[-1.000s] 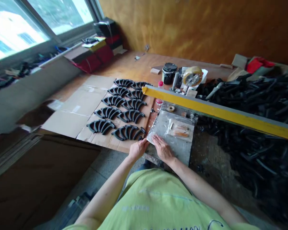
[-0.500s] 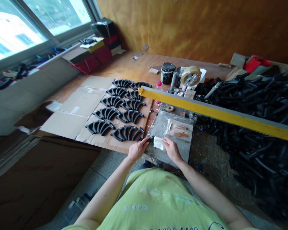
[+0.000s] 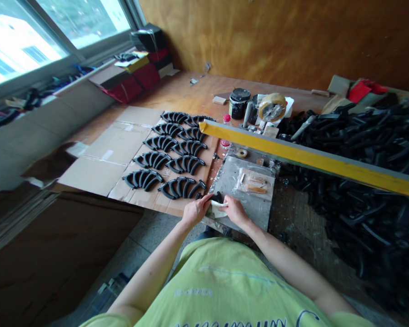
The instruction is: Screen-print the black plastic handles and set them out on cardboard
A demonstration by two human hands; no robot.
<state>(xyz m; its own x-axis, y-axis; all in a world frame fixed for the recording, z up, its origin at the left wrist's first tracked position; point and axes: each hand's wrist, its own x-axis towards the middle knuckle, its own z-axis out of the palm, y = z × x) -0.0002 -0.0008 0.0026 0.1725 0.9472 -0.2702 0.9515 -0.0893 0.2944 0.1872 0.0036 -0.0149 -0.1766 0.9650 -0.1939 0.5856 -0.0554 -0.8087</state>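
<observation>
My left hand (image 3: 196, 211) is closed on a small black curved part (image 3: 218, 197), whose end sticks out to the right past my fingers. In my right hand (image 3: 234, 210) a white cloth (image 3: 218, 210) is pinched, lying against the underside of the black part. Both hands are close together over the near edge of a grey board (image 3: 235, 184). Left of them, rows of similar black curved parts (image 3: 182, 187) lie fanned out on flattened cardboard (image 3: 136, 131). My fingers hide much of the held part.
A yellow bar (image 3: 293, 159) juts across the bench from the right. Beyond it are a black-stained tub (image 3: 239, 103), a tape roll (image 3: 271, 108) and a red-capped bottle (image 3: 226, 119). A large heap of black parts (image 3: 371, 190) covers the right side. A plastic bag (image 3: 255, 183) lies on the board.
My right hand has moved left with the cloth, bringing it under the black part and closer to my left hand. More of the black part now shows. The left hand has barely moved.
</observation>
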